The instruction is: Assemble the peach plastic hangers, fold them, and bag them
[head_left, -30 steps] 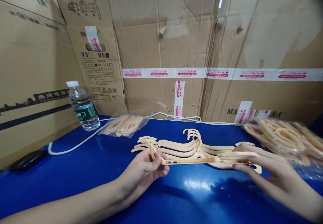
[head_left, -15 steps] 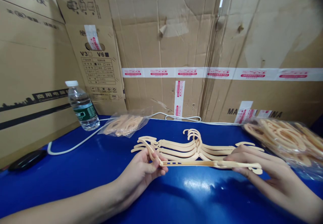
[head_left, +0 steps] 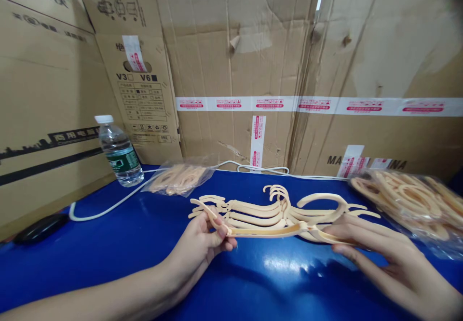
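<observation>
Both hands hold one cream plastic folding hanger [head_left: 267, 232] just above the blue table. My left hand [head_left: 208, 241] pinches it at the joint near its left end, where a short arm sticks up and to the left. My right hand [head_left: 383, 256] grips the other arm, with thumb below and fingers above. The hanger's hook curves upward beside my right fingers. Behind it, several similar hangers [head_left: 253, 207] lie in an overlapping row, their hooks pointing away from me; the held hanger and my right hand partly cover them.
A clear bag of cream parts [head_left: 177, 179] lies at the back left, and a bigger bagged pile [head_left: 405, 198] at the right. A water bottle [head_left: 121, 154], a white cable [head_left: 108, 212] and a black mouse-like object [head_left: 41, 228] are at the left. Cardboard boxes [head_left: 231, 70] wall the back.
The held hanger has turned between my hands, so its hook now shows rising near my right hand. Its short left arm has tilted farther outward. The hangers behind stay in place.
</observation>
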